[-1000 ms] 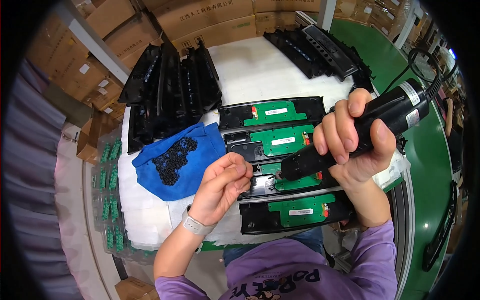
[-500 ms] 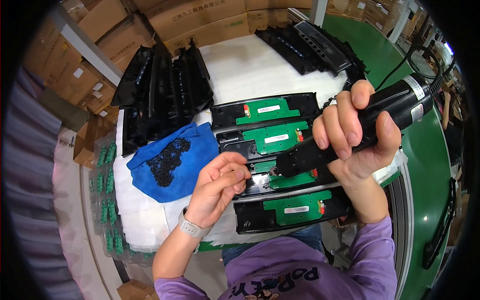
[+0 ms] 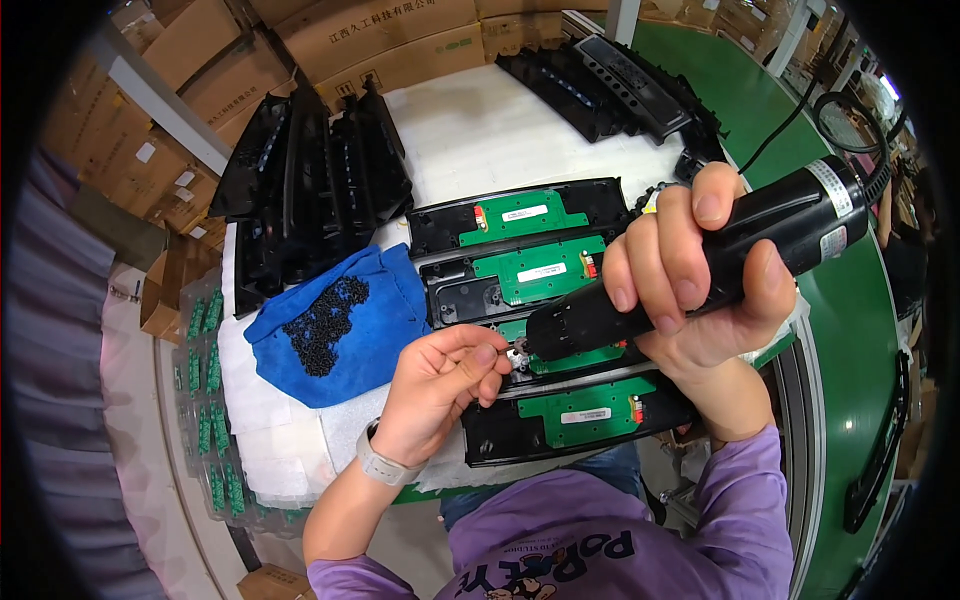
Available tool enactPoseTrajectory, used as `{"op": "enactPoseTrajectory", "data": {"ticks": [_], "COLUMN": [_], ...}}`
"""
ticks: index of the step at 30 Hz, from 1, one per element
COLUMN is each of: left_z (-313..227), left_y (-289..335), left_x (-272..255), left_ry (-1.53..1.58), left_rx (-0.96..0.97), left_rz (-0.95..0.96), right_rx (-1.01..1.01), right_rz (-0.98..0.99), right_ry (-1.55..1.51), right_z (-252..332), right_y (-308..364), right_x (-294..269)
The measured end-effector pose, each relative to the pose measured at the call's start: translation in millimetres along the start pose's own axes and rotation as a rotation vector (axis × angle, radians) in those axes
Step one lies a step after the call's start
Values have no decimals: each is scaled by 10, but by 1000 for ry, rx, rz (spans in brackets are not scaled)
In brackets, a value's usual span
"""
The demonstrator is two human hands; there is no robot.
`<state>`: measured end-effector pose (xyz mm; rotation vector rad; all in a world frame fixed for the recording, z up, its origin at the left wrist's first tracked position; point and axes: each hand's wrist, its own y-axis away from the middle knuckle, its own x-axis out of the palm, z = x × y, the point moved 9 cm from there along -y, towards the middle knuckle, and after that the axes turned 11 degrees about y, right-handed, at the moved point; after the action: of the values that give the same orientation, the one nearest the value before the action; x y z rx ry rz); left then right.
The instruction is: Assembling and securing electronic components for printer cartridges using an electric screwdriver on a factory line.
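My right hand [image 3: 690, 270] is wrapped around a black corded electric screwdriver [image 3: 770, 225], which is tilted with its tip toward the left. At that tip, the thumb and forefinger of my left hand [image 3: 450, 375] are pinched together; a small thin dark piece shows there, too small to name surely. Beneath both hands lie several black plastic panels fitted with green circuit boards, among them the nearest panel's board [image 3: 585, 412] and one farther back [image 3: 540, 270]. The panel directly under the screwdriver is partly hidden. Many small black screws [image 3: 325, 325] lie on a blue cloth [image 3: 395, 345] left of the panels.
Black plastic housings [image 3: 310, 190] stand stacked at the far left, and more black parts [image 3: 630, 95] lie at the far right. Clear trays of green boards [image 3: 207, 400] sit left of the table. Cardboard boxes [image 3: 400, 45] line the back. A green surface [image 3: 850, 400] extends rightward.
The screwdriver tip has shifted slightly left, to my left fingertips. My left fingers have extended a little toward it. The whole scene has drifted slightly left in view.
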<state>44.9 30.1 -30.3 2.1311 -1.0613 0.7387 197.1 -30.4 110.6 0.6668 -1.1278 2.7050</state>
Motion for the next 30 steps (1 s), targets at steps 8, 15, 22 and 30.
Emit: {"op": "enactPoseTrajectory", "data": {"ticks": [8, 15, 22, 30], "left_z": [30, 22, 14, -56], "left_y": [10, 11, 3, 42], "left_x": [-9, 22, 19, 125], "left_ry": [-22, -32, -8, -230], "left_rx": [-3, -14, 33, 51], "left_rz": [-29, -33, -17, -16], "right_rx": [58, 69, 72, -3], "right_rz": [2, -11, -27, -5], "right_ry": [67, 150, 195, 59], "right_z": [-20, 24, 37, 9], "right_y": [37, 96, 122, 7], "right_x": [69, 167, 198, 59]}}
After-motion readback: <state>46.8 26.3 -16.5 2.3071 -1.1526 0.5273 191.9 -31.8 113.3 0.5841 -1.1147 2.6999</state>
